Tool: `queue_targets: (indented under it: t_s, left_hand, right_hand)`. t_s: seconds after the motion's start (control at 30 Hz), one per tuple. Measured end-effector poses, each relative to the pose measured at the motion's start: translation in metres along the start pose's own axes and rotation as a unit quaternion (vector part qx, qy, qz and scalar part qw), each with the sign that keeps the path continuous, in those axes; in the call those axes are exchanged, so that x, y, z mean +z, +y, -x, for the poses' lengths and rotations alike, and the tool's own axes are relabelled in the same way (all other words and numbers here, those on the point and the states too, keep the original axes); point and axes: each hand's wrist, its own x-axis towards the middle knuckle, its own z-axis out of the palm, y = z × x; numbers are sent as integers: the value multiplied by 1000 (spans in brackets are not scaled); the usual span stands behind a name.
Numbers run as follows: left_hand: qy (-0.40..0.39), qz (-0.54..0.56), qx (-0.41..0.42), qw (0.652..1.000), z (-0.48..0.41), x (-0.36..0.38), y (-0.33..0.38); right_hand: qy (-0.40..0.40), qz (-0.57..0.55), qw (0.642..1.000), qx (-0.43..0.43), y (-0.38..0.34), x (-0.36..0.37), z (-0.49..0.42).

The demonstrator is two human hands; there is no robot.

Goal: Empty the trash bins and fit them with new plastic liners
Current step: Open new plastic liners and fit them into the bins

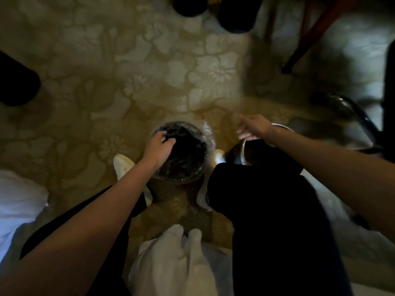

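A round black trash bin (183, 171) stands on the carpet between my white shoes, with a clear plastic liner (208, 135) draped over its rim. My left hand (158, 146) reaches over the bin's left rim with curled fingers gripping the liner. To the right lies a second dark round bin or lid with a metal rim (242, 152), partly hidden by my black trouser leg. My right hand (254, 127) hovers above it, blurred, fingers spread and holding nothing.
Floral patterned carpet (128, 82) covers the floor. Dark round furniture legs (235, 16) stand at the top, another dark shape (17, 82) at the left. A wooden leg (310, 33) and a black metal frame (352, 112) are at the right. White bedding (19, 199) lies at the left.
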Motion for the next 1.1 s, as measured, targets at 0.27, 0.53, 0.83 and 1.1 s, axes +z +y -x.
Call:
queue_targets:
  t_s: [0.27, 0.53, 0.83, 1.1]
  left_hand:
    - [-42, -118, 79, 989, 25, 143, 73]
    - [-74, -285, 31, 955, -10, 230, 60]
    - [-121, -289, 6, 950, -60, 258, 31]
    - [-83, -301, 54, 949, -67, 261, 37]
  right_hand:
    - [93, -99, 988, 69, 111, -105, 99]
    - [85, -146, 971, 170, 195, -109, 104]
    - [62, -115, 976, 175, 221, -87, 55]
    - [120, -102, 973, 167, 214, -89, 45]
